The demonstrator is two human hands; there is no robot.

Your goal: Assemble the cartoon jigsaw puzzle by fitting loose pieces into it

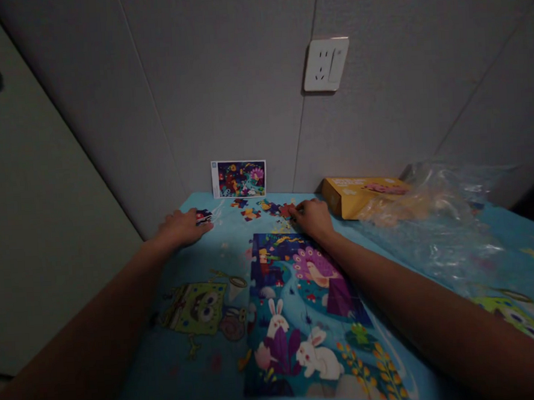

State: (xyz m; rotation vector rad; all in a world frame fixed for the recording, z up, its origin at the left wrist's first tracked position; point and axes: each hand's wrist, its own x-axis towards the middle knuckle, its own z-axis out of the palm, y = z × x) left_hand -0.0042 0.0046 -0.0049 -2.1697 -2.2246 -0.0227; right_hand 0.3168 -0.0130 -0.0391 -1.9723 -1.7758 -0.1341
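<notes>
A: Near end first, what's there?
B: Assembled puzzle (301,318), rabbits and a peacock. Lower part joined, top edge ragged, flat on the cartoon tablecloth (196,304).
A: Hands?
B: Both past it. Left hand (180,227) is palm down with fingers laid over a dark piece (203,216) at far left. Can't tell if it's pinched or just covered. Right hand (312,216) has fingertips on a red piece (286,209) just beyond the puzzle's top edge. Knuckles hide the grip, so can't tell there either.
A: Step?
B: My read: picking among the loose pieces (250,213) lying between the hands. Fitting one would call for turning it to suit that ragged edge and checking the reference card (239,179) propped against the wall.
A: Any text?
B: None legible. Yellow box (361,195), right of the pieces, has print but it's too blurred. Crumpled plastic bag (440,213) is beside it. Wall socket (326,64) above has no readable marking
</notes>
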